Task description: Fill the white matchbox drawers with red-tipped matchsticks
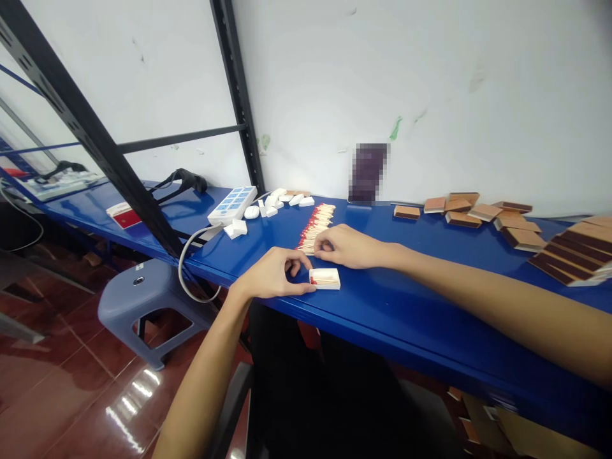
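A small white matchbox tray (335, 284) lies near the front edge of the blue table, with a few red-tipped matches inside. My left hand (273, 273) grips the tray's left end between thumb and fingers. Just beyond it, a long row of loose matches (319, 223) is laid out, red heads toward the left. My right hand (345, 247) has its fingers curled together at the near end of this row, touching it. Whether a match is pinched in those fingers is hidden.
White empty trays (273, 203) lie by a power strip (233, 205) at left. Brown matchbox sleeves (463, 218) are scattered at back right, beside a stack (574, 255). A dark pixelated object (369, 172) leans on the wall. A black rack post (239, 95) and stool (143, 293) stand left.
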`<state>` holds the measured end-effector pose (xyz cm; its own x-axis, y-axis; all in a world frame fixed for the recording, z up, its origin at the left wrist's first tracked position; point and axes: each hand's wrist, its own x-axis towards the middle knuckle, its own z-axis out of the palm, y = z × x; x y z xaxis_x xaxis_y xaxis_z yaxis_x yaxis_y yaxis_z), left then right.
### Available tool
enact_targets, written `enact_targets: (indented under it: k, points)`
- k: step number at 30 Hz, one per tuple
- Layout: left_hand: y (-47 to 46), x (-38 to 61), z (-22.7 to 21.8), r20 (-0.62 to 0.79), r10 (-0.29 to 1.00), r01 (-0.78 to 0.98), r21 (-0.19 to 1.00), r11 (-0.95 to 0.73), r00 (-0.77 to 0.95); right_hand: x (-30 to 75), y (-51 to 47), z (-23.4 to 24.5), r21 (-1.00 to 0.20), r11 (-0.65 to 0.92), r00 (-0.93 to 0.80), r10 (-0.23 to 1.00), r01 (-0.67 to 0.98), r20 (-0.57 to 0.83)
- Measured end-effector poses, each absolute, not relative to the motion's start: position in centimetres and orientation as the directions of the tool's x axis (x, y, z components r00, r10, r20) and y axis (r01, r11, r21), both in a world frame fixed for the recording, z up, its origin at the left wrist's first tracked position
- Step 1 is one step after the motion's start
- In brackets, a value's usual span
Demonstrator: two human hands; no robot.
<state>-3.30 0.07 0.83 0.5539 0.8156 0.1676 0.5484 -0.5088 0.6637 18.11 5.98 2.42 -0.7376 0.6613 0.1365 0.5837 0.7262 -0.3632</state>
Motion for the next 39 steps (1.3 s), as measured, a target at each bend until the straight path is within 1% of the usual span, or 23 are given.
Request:
enact_targets:
  k: [3, 7, 9, 11, 14, 16, 19, 23, 28, 30, 35, 37, 39]
  points:
    - [0.1, -3.3, 0.8, 0.166, 0.818, 0.554, 0.660, -0.507, 0.551, 17.7, 5.7, 2.7, -0.363, 0.697, -0.731, 0.680, 0.618, 0.063]
    - [0.1, -3.4, 0.8, 0.166, 0.814, 0.550, 0.660, -0.511, 0.556, 18.4, 5.5, 4.1, -0.297, 0.669, -0.712, 0.700, 0.682, -0.059]
    - [0.1, -3.4, 0.9, 0.160, 0.818, 0.554, 0.662, -0.504, 0.553, 19.4, 5.2, 5.3, -0.275, 0.677, -0.717, 0.693, 0.682, -0.073]
    - [0.1, -3.4, 0.9, 0.157, 0.823, 0.561, 0.661, -0.499, 0.546, 20.3, 4.8, 6.7, -0.280, 0.683, -0.726, 0.682, 0.674, -0.085]
    - [0.1, -3.4, 0.9, 0.169, 0.822, 0.562, 0.655, -0.506, 0.543, 20.9, 3.7, 8.0, -0.332, 0.700, -0.764, 0.634, 0.632, -0.117]
    - [0.1, -3.4, 0.8, 0.170, 0.820, 0.559, 0.654, -0.509, 0.547, 20.6, 2.9, 8.0, -0.340, 0.714, -0.783, 0.608, 0.612, -0.131]
    - [0.1, -3.4, 0.8, 0.163, 0.821, 0.562, 0.656, -0.504, 0.547, 19.7, 2.2, 7.0, -0.321, 0.723, -0.786, 0.604, 0.611, -0.136]
    - [0.2, -3.4, 0.6, 0.170, 0.819, 0.557, 0.657, -0.509, 0.548, 19.3, 2.5, 5.9, -0.330, 0.733, -0.793, 0.602, 0.595, -0.093]
    - [0.2, -3.4, 0.7, 0.178, 0.810, 0.551, 0.650, -0.523, 0.558, 19.7, 3.9, 5.2, -0.305, 0.743, -0.755, 0.648, 0.596, 0.103]
    - [0.2, -3.4, 0.7, 0.177, 0.808, 0.550, 0.650, -0.525, 0.562, 19.5, 4.6, 4.4, -0.257, 0.740, -0.733, 0.665, 0.621, 0.145]
    - [0.0, -3.6, 0.8, 0.167, 0.809, 0.548, 0.657, -0.517, 0.563, 18.3, 5.6, 2.3, -0.087, 0.756, -0.741, 0.653, 0.648, 0.158]
    - [0.1, -3.6, 0.8, 0.162, 0.809, 0.548, 0.660, -0.514, 0.565, 17.8, 5.6, 1.9, -0.055, 0.755, -0.742, 0.653, 0.653, 0.153]
    - [0.1, -3.6, 0.8, 0.159, 0.811, 0.549, 0.661, -0.511, 0.563, 17.5, 5.6, 1.9, -0.047, 0.746, -0.734, 0.663, 0.664, 0.150]
